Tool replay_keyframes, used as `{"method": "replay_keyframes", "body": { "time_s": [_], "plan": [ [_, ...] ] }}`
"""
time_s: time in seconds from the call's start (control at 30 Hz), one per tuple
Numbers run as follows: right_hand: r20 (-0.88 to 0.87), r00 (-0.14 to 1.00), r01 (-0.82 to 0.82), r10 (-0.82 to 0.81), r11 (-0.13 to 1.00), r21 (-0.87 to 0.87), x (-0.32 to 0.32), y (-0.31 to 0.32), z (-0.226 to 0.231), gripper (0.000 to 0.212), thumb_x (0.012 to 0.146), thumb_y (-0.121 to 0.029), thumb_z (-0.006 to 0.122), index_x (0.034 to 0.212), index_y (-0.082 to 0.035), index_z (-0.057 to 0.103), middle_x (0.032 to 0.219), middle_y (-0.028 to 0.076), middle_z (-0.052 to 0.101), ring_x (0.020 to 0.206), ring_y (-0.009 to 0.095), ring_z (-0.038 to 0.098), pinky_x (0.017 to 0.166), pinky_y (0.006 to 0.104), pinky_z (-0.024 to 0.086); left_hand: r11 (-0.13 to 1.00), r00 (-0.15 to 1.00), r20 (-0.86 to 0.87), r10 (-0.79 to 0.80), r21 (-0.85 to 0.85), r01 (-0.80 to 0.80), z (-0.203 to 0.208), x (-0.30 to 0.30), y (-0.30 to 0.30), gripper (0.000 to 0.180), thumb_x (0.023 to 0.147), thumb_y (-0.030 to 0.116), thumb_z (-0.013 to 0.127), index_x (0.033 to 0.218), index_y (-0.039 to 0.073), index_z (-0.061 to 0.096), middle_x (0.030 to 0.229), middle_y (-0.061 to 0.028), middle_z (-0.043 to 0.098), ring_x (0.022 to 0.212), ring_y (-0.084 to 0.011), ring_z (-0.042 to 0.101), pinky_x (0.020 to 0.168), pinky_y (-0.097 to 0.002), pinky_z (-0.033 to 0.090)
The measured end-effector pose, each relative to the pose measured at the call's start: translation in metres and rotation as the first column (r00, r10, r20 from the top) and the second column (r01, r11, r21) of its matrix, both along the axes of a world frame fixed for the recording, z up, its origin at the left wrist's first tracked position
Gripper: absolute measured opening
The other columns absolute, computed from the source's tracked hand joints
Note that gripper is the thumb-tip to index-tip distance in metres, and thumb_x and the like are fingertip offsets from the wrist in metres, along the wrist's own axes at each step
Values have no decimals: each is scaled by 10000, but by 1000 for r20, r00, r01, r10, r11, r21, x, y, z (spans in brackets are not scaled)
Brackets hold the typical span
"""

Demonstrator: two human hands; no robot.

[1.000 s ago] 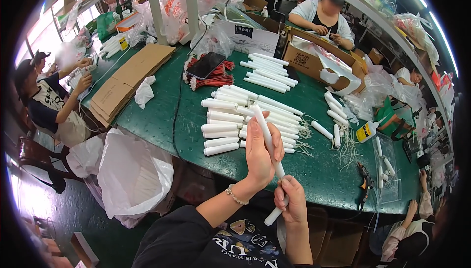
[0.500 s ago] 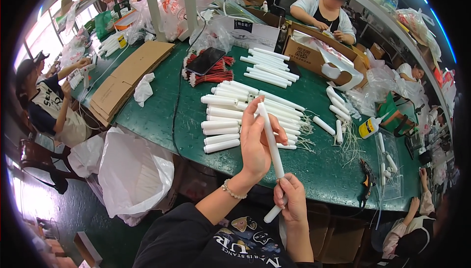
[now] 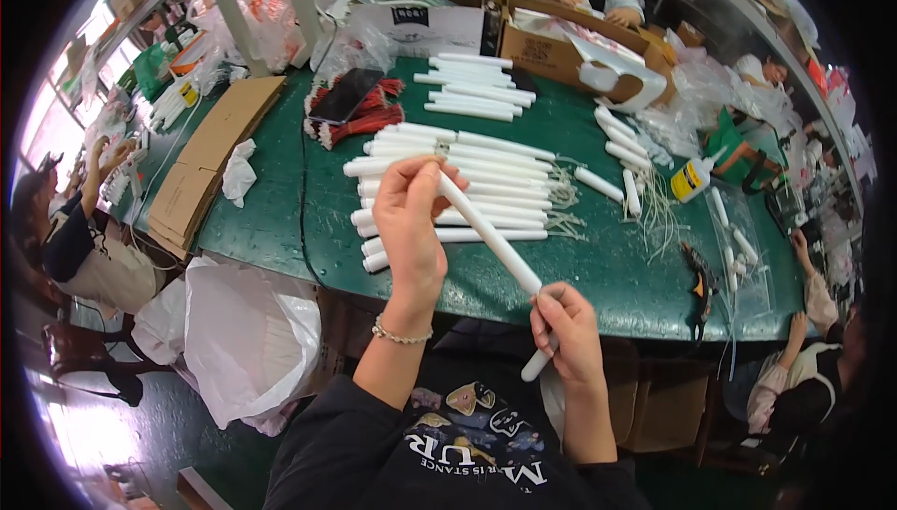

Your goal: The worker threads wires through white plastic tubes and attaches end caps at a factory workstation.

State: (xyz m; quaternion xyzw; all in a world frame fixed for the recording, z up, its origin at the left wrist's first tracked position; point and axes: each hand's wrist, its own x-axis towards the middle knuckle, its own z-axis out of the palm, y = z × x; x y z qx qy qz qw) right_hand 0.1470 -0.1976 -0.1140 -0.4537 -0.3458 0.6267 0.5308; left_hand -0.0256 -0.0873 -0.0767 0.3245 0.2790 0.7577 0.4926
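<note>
A long slim white tube (image 3: pixel 495 241) slants in front of me, its upper end to the left and its lower end to the right. My left hand (image 3: pixel 411 220) is closed, thumb and fingers pinching the tube's upper end. Lower down, my right hand (image 3: pixel 572 331) wraps round it, and a white rounded end piece (image 3: pixel 538 365) sticks out below those fingers. Whether that piece is joined to the tube is hidden by the hand. Just beyond my left hand lies a pile of white tubes (image 3: pixel 495 170), with thin pale wires at their right ends.
On the green table (image 3: pixel 271 230) lie more white tubes (image 3: pixel 476 90), red wire bundles (image 3: pixel 378 110) under a phone (image 3: pixel 348 94), a yellow-labelled bottle (image 3: pixel 691 178) and pliers (image 3: pixel 698 286). A white-lined bin (image 3: pixel 248 342) stands at left. Co-workers sit around the table.
My left hand has gone from spread fingers beside the tube to a pinch on its upper end. The tube now leans further left. The view has shifted too.
</note>
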Motion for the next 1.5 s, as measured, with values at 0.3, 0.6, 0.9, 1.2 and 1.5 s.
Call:
{"method": "replay_keyframes", "body": {
  "time_s": [0.3,0.6,0.9,1.2,1.5],
  "plan": [
    [-50,998,37,-36,999,22,12,2,10,132,927,-126,500,994,-13,512,674,41,534,493,55,446,389,173,313,997,998,37,-60,-40,61,-1,-2,7,123,969,165,457,1002,49,478,770,-64,623,707,-197,652,666,-317,537],
    [25,1000,8,-10,998,59,8,9,19,217,899,-85,517,1097,-10,466,659,49,534,475,46,437,386,165,304,988,947,285,-146,-9,155,-10,1,19,114,982,195,449,964,85,475,736,0,512,667,-135,540,658,-301,466],
    [-13,992,-122,122,992,12,6,18,33,308,888,-99,536,1165,8,454,675,41,544,498,52,451,410,159,335,972,782,604,-157,-48,232,-10,13,43,123,985,221,444,922,119,473,732,24,453,638,-89,442,602,-245,423],
    [-70,971,-229,228,973,-8,13,55,42,357,900,-119,534,1202,37,425,681,52,541,518,68,458,417,173,321,987,766,635,-101,-35,160,9,19,71,107,982,218,452,930,127,474,725,22,457,612,-81,433,564,-219,407],
    [23,947,-319,320,947,-29,32,68,47,424,927,-145,512,1299,17,391,706,35,553,542,54,462,429,166,329,979,761,645,-73,-101,179,25,41,82,152,984,227,444,882,119,476,702,38,444,581,-67,405,504,-198,389]
  ]
}}
